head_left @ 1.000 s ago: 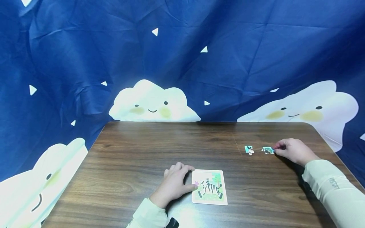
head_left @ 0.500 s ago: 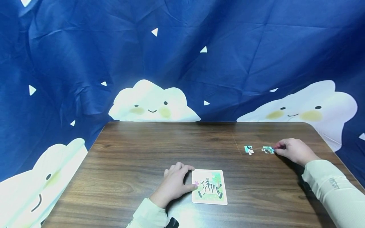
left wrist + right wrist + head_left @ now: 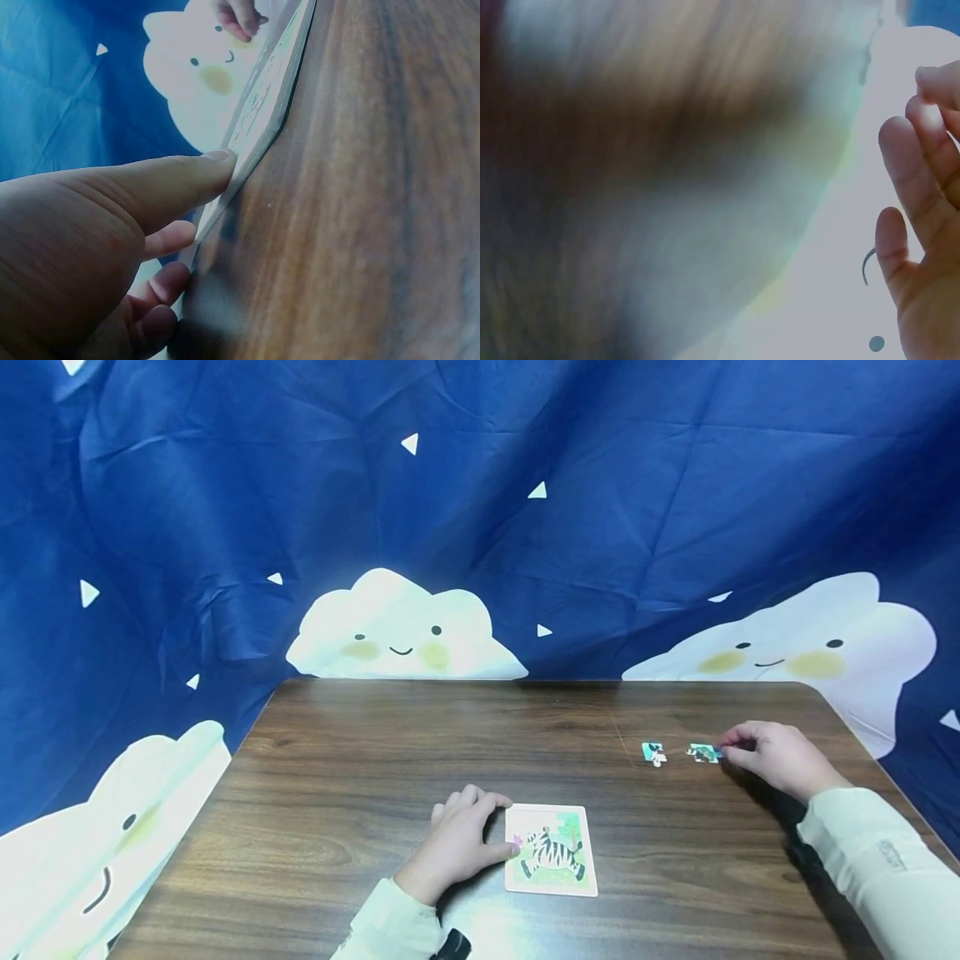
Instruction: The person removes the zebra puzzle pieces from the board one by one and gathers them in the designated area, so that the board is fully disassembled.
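Note:
A square zebra puzzle board (image 3: 551,852) with a pale border lies on the wooden table, nearest the person. My left hand (image 3: 453,847) rests at its left side. Its fairly straight thumb presses the board's left rim, and the index fingertip touches the upper left corner. Far to the right, my right hand (image 3: 783,760) pinches the right edge of a green-and-teal puzzle piece (image 3: 702,753) between thumb and index finger. That piece lies at table level. Another small teal-and-white puzzle piece (image 3: 654,754) sits to its left, untouched. The right wrist view shows the fingers (image 3: 904,165) but no piece.
The brown wooden table (image 3: 420,743) ends at a straight back edge with rounded corners. Behind it hangs a blue cloth (image 3: 480,510) printed with white smiling clouds. A black wrist strap (image 3: 453,946) shows by the left sleeve.
The right hand's knuckles and wrist tilt slightly, with the fingertips staying at the same piece. The left hand, the board and the other piece keep their places.

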`<state>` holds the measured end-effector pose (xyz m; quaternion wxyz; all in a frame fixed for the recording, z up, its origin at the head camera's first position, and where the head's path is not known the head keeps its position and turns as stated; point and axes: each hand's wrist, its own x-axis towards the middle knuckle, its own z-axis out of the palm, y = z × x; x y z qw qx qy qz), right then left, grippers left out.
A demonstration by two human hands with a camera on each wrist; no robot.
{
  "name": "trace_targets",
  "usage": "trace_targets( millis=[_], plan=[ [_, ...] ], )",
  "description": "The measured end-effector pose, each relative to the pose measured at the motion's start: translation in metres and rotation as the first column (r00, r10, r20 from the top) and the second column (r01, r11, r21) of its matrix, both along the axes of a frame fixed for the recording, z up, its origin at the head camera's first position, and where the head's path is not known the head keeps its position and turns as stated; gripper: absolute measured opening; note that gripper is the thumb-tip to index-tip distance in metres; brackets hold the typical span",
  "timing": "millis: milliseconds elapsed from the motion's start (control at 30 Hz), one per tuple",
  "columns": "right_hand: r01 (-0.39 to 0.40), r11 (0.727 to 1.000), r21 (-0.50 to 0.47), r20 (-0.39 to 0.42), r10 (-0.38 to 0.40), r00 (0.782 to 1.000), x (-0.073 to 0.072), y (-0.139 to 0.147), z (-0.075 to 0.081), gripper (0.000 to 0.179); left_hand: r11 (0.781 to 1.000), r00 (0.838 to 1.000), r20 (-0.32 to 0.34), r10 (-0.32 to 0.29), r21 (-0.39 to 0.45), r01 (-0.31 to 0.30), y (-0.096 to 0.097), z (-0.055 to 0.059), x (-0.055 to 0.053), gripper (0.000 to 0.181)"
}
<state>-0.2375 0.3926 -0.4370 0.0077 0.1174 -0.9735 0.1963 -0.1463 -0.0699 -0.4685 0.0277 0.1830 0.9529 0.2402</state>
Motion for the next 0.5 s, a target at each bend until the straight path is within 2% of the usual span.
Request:
trace_targets(
  millis=[233,500],
  plan=[
    [0.007,0.999,-0.052,-0.086,-0.012,0.996,0.014,-0.016,0.003,0.014,1.000,1.000,-0.002,-0.002,0.004,0.002,0.000,-0.001,-0.001,0.057],
    [-0.010,0.989,-0.149,-0.209,-0.022,0.978,0.033,-0.037,0.003,0.008,1.000,1.000,0.012,-0.006,0.018,0.006,-0.001,0.000,0.000,0.057]
  ],
)
